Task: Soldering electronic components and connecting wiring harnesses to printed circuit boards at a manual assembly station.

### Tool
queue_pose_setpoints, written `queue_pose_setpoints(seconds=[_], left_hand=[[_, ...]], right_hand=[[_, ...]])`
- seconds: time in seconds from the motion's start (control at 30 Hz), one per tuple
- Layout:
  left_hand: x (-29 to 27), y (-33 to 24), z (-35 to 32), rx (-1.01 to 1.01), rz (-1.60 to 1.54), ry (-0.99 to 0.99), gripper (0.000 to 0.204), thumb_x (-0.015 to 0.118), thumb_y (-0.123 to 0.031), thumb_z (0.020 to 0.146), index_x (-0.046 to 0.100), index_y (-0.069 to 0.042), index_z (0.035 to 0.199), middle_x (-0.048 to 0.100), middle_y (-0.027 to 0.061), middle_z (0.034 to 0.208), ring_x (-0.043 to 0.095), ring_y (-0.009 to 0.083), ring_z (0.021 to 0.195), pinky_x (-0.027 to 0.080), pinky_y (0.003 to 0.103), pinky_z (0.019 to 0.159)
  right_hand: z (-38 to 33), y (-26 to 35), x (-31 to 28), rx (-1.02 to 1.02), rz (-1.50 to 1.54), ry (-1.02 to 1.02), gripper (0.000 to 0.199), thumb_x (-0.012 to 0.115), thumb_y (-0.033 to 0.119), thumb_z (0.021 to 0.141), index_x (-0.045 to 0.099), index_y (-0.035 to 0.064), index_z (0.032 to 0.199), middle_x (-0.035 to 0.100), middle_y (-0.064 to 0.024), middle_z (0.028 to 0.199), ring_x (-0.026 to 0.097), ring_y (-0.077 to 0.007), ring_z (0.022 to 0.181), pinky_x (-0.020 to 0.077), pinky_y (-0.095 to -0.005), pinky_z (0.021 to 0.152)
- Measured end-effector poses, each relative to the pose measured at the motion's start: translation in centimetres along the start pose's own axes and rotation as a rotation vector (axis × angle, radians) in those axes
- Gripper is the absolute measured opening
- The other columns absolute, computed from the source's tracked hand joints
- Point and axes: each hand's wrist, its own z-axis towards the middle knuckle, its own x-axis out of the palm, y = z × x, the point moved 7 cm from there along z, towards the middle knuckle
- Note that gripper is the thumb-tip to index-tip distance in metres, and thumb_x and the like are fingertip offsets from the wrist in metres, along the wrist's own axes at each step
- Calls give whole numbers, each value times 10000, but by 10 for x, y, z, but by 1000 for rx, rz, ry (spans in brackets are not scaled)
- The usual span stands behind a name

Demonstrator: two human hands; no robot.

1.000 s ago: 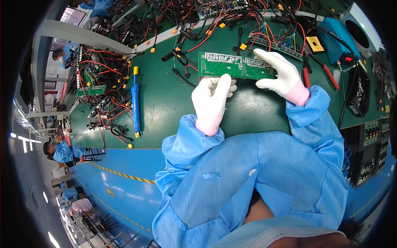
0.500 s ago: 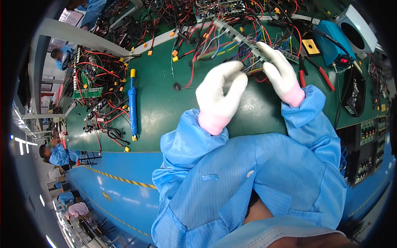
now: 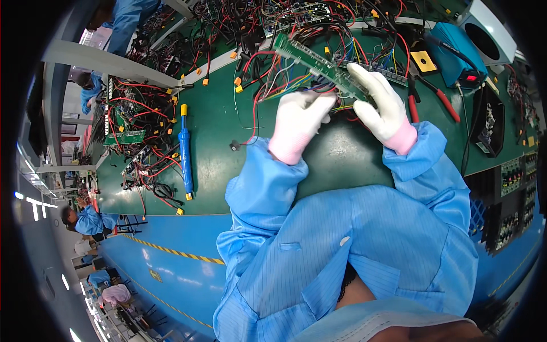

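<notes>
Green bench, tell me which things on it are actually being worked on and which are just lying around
In hand:
long green circuit board, tilted, gripped by right hand
its coloured wires, at left hand

Lying about:
blue suction tool
red-handled pliers
blue soldering station
wired boards at far left

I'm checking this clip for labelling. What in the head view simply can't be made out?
- Far face of the circuit board: tilted on edge, only a narrow side shows.
- Left hand fingertips: curled under the board, behind the loose wires.
- Right hand palm: turned away from the camera.
- Blue box and bench corners: bent and cut by the fisheye rim.
</notes>
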Motion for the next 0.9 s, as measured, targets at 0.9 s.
queue_pose_setpoints(seconds=[0.9], left_hand=[[-4,9,-11,-244,89,6,243,620,-195,861,595,45,888,632,90,680,535,118,564,411,214,514]], right_hand=[[-6,14,8,-70,-74,45,535,642,200,766,556,103,1285,571,-93,1038,565,-253,853,462,-326,747]])
